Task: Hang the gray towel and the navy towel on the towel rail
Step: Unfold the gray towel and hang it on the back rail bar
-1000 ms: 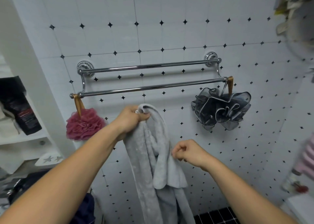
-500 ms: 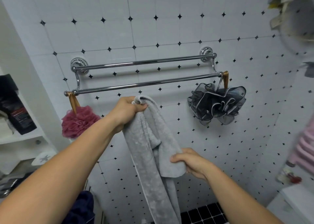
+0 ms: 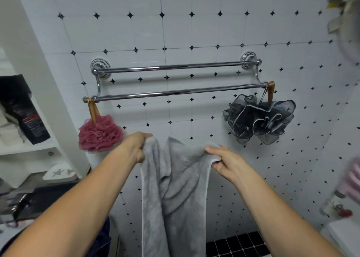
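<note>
The gray towel (image 3: 175,182) hangs in front of me, its top edge stretched between both hands below the rail. My left hand (image 3: 134,149) grips the towel's upper left corner. My right hand (image 3: 224,162) pinches the upper right edge. The chrome double towel rail (image 3: 179,92) is fixed to the tiled wall above the towel, both bars bare along the middle. A patch of navy cloth (image 3: 103,239), seemingly the navy towel, shows at the bottom left under my left forearm, mostly hidden.
A pink bath pouf (image 3: 100,134) hangs from the rail's left end and a dark gray pouf (image 3: 259,120) from its right end. White shelves (image 3: 29,145) with bottles and a dish stand at the left. Black floor tiles (image 3: 237,245) lie below.
My right hand has risen with the towel's edge to the level of my left hand, spreading the top edge out. The view has tilted, so the rail sits lower and nearer centre.
</note>
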